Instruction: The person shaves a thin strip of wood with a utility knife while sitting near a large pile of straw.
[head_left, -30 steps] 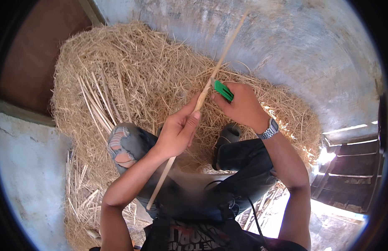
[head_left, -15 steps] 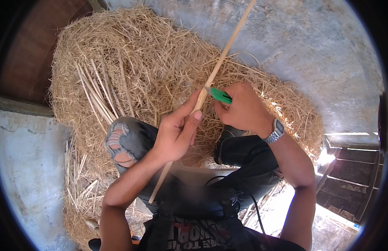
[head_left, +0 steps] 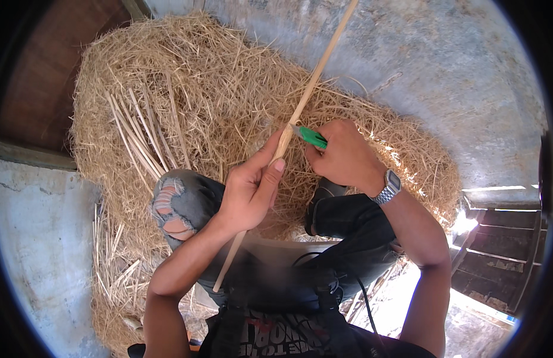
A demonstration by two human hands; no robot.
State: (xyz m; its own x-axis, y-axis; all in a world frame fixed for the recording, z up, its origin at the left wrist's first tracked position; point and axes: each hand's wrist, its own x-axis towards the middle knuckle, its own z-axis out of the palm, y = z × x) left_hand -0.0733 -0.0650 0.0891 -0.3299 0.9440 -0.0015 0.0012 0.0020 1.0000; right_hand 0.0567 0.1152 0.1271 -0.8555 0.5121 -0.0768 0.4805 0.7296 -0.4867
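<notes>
Our left hand (head_left: 249, 191) grips bamboo strip (head_left: 300, 110) slanting across lap, over straw heap (head_left: 217, 95). Right hand (head_left: 342, 156) clenched on green-handled knife (head_left: 312, 137), blade at strip just above left thumb. Risk, we judge: blade slips, nicks thumb.

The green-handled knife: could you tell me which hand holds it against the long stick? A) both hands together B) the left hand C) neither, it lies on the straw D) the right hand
D: the right hand, the one with the wristwatch, grips the green-handled knife at the long stick, while the left hand holds only the stick.
</notes>
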